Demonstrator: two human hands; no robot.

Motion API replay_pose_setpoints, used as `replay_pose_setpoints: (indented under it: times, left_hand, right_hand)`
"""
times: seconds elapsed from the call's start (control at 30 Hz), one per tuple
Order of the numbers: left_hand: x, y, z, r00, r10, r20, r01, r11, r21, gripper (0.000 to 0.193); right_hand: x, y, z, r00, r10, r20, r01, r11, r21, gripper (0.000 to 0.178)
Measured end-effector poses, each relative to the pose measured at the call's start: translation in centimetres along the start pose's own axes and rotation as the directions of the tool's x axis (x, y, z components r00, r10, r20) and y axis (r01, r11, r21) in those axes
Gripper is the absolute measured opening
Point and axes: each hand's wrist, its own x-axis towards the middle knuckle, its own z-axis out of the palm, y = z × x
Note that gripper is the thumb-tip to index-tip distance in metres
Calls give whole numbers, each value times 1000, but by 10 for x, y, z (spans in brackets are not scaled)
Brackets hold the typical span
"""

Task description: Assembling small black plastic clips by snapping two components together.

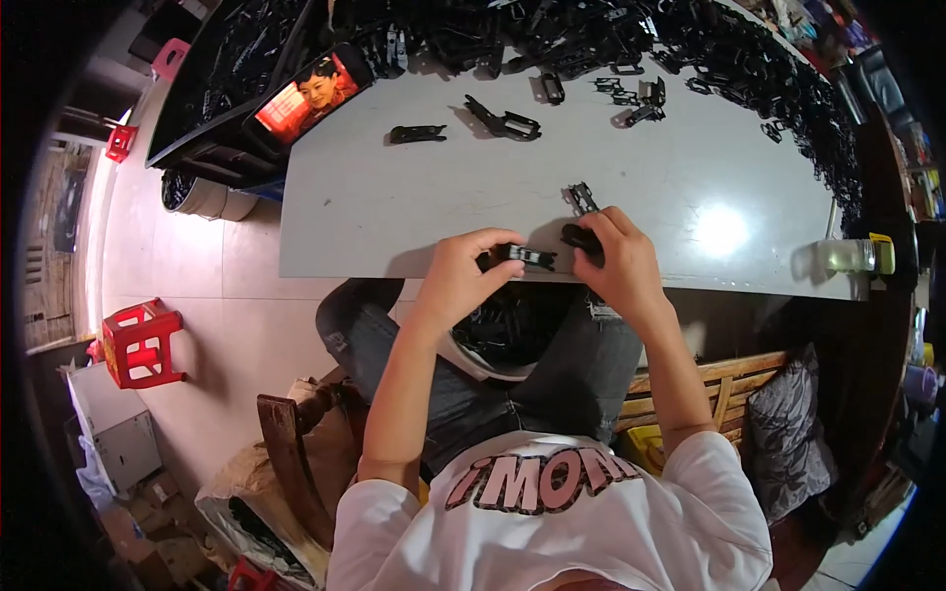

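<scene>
Near the table's front edge, my left hand [461, 272] is closed around a black plastic clip-like part [530, 257] that has a pale strip along it. Its forked end sticks out toward my right hand [627, 264]. The fingers of that hand pinch a dark rounded part [579, 238], mostly hidden by them. The two held pieces are apart. Just beyond the right fingertips lies a black open-framed piece [581, 198] on the white table [394, 207]. Farther back, a long black part [505, 120] and a shorter black part [418, 133] rest on the tabletop.
Heaped black parts [729, 74] line the table's back and right. A phone [313, 97] showing a video leans at back left beside a black bin [212, 148]. A jar [849, 256] stands at the right edge. A tub [463, 361] of black pieces sits between my knees.
</scene>
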Motion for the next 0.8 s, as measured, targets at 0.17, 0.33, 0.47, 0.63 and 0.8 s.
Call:
replay_pose_setpoints:
  times: [0.17,0.33,0.47,0.63,0.8]
  left_hand:
    - [0,2,6,995,3,-103,3,998,56,29]
    - [0,-1,8,993,57,-103,-51,997,65,30]
    - [0,-1,8,996,-53,-70,49,997,-59,26]
    - [1,-5,24,964,205,-171,-187,976,114,25]
    - [0,0,25,991,8,-130,-34,980,-197,26]
  right_hand:
    - [4,-18,0,993,-40,110,21,985,169,29]
    - [4,-21,-2,985,-102,136,78,983,168,31]
    - [3,-21,-2,977,-126,174,97,981,168,31]
    - [0,-32,6,967,-207,147,208,978,11,31]
    - [-3,-31,-2,989,-44,138,17,981,192,28]
